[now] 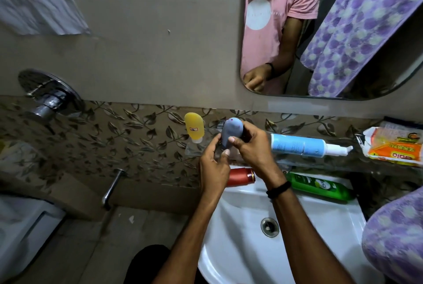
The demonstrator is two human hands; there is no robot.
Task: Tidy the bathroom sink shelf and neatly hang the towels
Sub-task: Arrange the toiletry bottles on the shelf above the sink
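Observation:
Both hands hold a small grey-blue squeeze bottle [231, 134] over the left part of the glass shelf [297, 162]. My left hand [214, 164] grips its lower end from the left. My right hand [250, 146] wraps it from the right, thumb across its front. A yellow squeeze bottle [194, 127] stands cap-down just left of it. A blue pump bottle [306, 145] lies flat on the shelf to the right. A purple spotted towel [393, 235] hangs at the right edge.
A red bottle [241, 176] and a green bottle [320, 187] lie on the rim of the white sink [320, 238]. A scrub pad pack [396, 146] sits at the shelf's right end. A mirror [332, 32] hangs above; a chrome tap [49, 98] and white cloth [36, 0] are left.

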